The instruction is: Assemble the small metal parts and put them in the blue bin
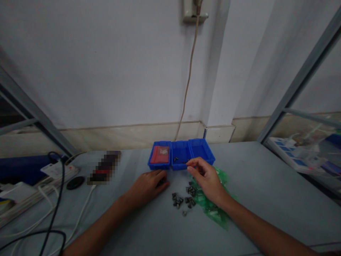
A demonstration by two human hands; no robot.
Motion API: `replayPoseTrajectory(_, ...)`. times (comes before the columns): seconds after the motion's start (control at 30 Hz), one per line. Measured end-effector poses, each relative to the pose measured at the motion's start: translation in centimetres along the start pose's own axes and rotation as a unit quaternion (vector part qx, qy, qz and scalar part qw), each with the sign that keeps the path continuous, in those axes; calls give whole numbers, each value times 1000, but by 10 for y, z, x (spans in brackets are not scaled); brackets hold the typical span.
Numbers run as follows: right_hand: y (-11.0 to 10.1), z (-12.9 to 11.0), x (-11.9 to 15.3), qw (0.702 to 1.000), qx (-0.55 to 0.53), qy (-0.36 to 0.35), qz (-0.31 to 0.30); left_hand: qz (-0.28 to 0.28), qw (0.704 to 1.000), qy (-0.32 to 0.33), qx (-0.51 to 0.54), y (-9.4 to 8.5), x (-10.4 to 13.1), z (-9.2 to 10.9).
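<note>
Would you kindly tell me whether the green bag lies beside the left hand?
No, the green bag lies by the right hand, with metal parts between it and the left hand.

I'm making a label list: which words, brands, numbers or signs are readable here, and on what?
None can be read.
Red packet in the left blue tray: any print too blurred.
Green bag: any print too small or blurred.
Dark item at left: pixelated, unreadable.
</note>
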State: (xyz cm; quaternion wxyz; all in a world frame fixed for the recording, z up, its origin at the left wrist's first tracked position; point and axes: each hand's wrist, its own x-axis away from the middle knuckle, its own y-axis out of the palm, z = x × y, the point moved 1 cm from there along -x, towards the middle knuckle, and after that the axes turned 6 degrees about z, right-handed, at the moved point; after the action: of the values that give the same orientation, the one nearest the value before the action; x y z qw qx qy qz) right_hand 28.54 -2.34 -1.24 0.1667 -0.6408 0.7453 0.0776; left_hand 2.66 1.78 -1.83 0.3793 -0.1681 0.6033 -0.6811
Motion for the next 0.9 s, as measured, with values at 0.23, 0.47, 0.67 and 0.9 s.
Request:
replayPoseTrajectory(0.23, 0, 3, -4, 968, -208, 137, -9, -6, 1000, 4, 5, -1, 0, 0)
replayPoseTrajectory(0.47, -6, -1, -10, 910, -364, 199, -5, -12, 1000, -1, 4, -4, -1, 2)
replayPoseTrajectory(0.67, -8, -3, -11, 890, -398, 222, -26, -12, 1000, -4, 7, -3, -1, 1)
replayPoseTrajectory(0.9, -6, -4, -9, 910, -351, 220, -38, -8, 1000, -4, 17, -5, -1, 2)
